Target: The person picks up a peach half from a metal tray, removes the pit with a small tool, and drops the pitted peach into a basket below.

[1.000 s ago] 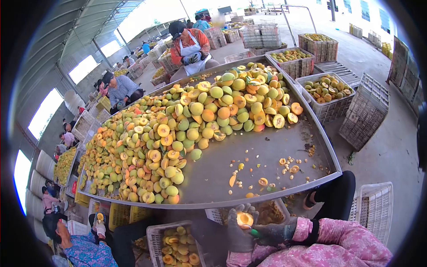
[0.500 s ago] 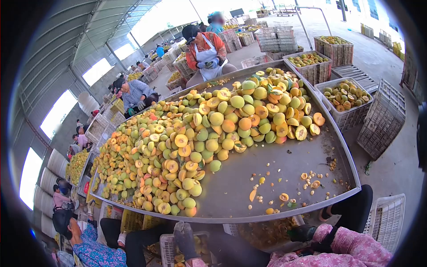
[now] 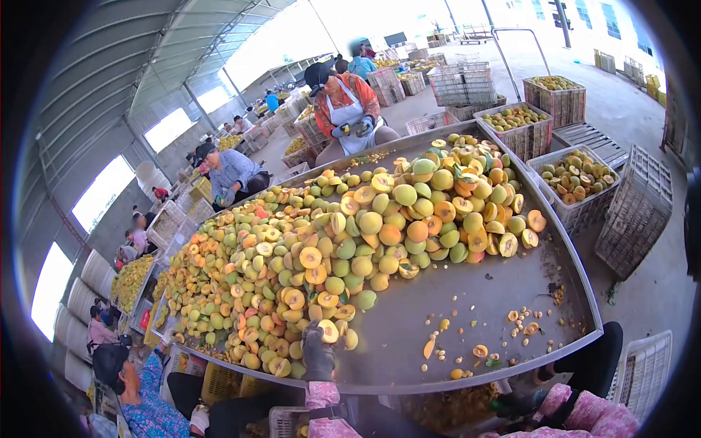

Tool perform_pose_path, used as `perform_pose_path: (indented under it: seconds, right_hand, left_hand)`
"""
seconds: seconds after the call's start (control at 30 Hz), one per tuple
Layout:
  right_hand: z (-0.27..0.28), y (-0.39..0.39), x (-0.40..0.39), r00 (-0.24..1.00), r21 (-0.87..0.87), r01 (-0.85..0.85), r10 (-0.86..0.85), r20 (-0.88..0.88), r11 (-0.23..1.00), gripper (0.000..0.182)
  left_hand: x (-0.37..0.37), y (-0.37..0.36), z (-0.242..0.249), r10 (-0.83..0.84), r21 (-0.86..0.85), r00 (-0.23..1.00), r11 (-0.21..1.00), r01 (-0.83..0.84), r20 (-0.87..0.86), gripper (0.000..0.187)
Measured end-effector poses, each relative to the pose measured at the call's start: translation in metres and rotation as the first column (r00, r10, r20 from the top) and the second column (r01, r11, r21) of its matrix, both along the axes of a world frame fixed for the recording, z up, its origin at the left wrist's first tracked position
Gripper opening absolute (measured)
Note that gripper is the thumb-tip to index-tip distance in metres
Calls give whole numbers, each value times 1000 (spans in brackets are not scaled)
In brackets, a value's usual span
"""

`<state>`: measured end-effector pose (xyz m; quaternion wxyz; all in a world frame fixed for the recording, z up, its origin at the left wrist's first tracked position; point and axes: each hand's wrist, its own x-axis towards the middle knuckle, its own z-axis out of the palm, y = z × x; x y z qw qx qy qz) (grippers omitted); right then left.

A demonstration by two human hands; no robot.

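My left hand (image 3: 318, 352), in a grey glove with a pink floral sleeve, reaches up over the near rim of the metal table (image 3: 467, 292). Its fingers close around a halved peach (image 3: 329, 331) at the near edge of the big pile of whole and halved peaches (image 3: 350, 241). My right hand (image 3: 517, 404), in a dark glove, stays low below the table's rim at the bottom right. A speck of green shows beside it, and its grip is hidden.
Pits and peach scraps (image 3: 511, 325) litter the table's bare right part. Crates of peaches (image 3: 573, 175) stand on the floor at right, with an empty white crate (image 3: 646, 369) near me. Other workers sit around the table: one in an apron (image 3: 349, 102), one in blue (image 3: 142, 394).
My left hand has let go of the peach half held at my lap and risen to the pile's near edge. My right hand has dropped lower, and my view has tilted up and left.
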<state>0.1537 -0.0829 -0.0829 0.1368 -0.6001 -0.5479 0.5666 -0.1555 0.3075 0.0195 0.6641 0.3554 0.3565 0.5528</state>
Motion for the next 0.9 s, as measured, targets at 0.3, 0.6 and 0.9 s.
perform_pose_path:
  seconds: [0.3,0.6,0.9]
  right_hand:
    - [100,35,-15,957,268,146,-68,-281,952,69]
    - [177,47,-36,761,85,343,-224,-609,936,39]
    - [203,45,-37,857,415,358,-118,-501,836,47]
  left_hand:
    - [81,-172,71,-376,-141,845,879,455,379,53]
    - [142,-245,80,-284,-278,910,887,369,303,44]
    - [154,-269,76,-315,-132,902,922,365,294,39]
